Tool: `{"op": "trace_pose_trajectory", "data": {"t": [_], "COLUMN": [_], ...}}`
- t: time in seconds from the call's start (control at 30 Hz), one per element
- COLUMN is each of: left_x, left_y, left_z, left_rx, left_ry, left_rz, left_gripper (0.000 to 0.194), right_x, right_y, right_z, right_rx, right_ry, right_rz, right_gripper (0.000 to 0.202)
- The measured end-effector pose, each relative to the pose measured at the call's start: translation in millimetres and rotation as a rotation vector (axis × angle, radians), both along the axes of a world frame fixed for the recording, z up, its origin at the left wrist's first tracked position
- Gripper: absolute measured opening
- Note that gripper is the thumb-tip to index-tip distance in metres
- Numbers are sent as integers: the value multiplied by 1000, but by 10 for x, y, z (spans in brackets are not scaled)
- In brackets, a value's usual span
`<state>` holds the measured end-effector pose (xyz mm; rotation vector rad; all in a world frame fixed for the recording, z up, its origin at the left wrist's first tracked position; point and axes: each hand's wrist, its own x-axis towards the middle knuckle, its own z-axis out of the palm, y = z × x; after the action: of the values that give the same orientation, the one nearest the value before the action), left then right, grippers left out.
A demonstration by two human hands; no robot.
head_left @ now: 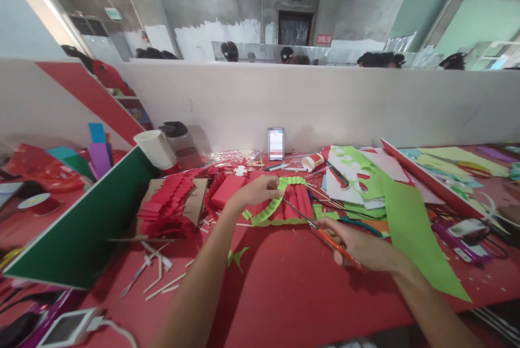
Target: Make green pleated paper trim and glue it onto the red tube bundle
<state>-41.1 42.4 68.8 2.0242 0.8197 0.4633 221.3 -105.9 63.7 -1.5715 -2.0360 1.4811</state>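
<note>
My left hand is closed on the end of a pleated green paper strip. In my right hand is a pair of scissors with orange handles, its blades pointing up and left toward the strip. Whether the blades touch the paper I cannot tell. Red rolled paper pieces lie just behind the strip, with more pleated green paper along their edges. A small green paper scrap rests on the red table below my left wrist.
Pleated red paper lies on cardboard at left, near wooden sticks and a craft knife. A phone leans on the white partition. Green sheets lie at right. A green board divides off the left side.
</note>
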Motion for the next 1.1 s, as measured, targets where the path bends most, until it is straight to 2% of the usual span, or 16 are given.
{"op": "trace_pose_trajectory", "data": {"t": [0.1,0.17,0.37,0.53,0.67,0.93,1.1], "left_x": [-12,-20,-60,-70,-64,-76,-107], "left_y": [16,31,54,55,66,7,-17], "left_z": [55,68,64,41,3,-113,-221], "left_rx": [7,-2,-91,-172,-235,-390,-460], "left_ry": [-7,-35,-66,-16,-69,-226,-312], "left_rz": [2,-8,-37,-25,22,85,78], "left_gripper": [34,36,33,37,37,29,14], "right_x": [-53,-86,-194,-218,-208,-264,-309], "right_y": [-19,7,144,223,277,327,336], "right_z": [-60,-127,-281,-249,-235,-260,-276], "right_rx": [121,117,-149,-145,-180,-239,-244], "right_ry": [49,116,440,509,524,623,664], "right_rz": [41,27,-121,-104,-166,-159,-156], "right_gripper": [50,50,44,44,48,38,32]}}
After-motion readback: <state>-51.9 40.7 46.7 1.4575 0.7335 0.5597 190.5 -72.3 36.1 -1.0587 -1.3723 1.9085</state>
